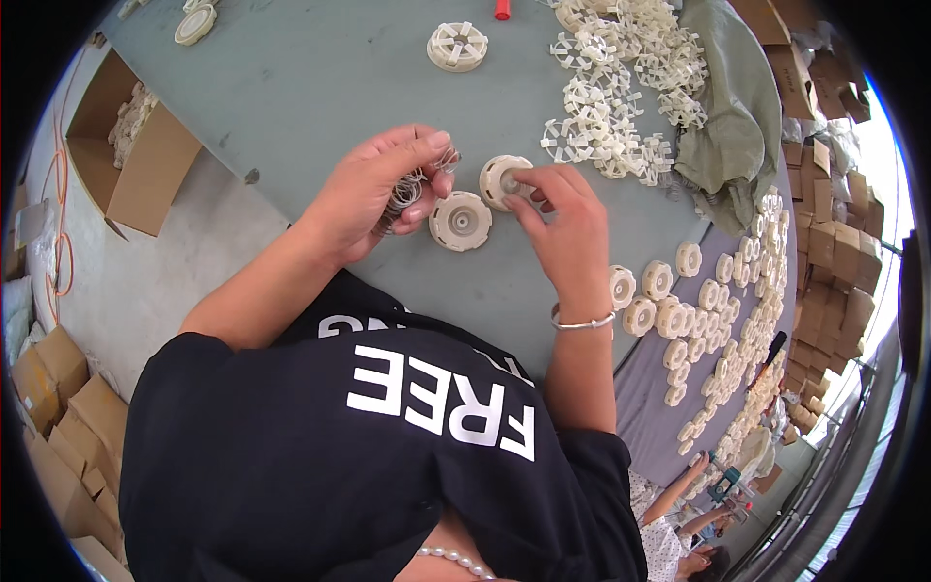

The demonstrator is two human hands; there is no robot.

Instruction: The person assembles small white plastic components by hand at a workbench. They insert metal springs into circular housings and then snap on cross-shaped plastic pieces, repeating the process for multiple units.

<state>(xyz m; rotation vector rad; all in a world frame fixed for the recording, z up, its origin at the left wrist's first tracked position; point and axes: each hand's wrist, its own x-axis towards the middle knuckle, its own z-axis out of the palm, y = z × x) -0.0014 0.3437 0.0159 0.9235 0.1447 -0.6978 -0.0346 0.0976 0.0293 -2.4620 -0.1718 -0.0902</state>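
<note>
Wire springs held in left hand, slotted cream cap in right hand.
Springs are enclosed by curled fingers; cap is pinched between fingers, tilted, over the bench, just beside a second cap lying flat.

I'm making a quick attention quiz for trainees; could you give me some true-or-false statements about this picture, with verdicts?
1. The left hand holds a bunch of metal springs. True.
2. The right hand is at a tilted cream wheel. True.
3. Both wrists are bare. False: a silver bracelet circles the right wrist.
4. A grey-green cloth lies to the right of a pile of pale clips. True.
5. Only one wheel is in view. False: a flat wheel lies beside the tilted one, and many more are at the right.
6. The clips are black. False: they are whitish.
</note>
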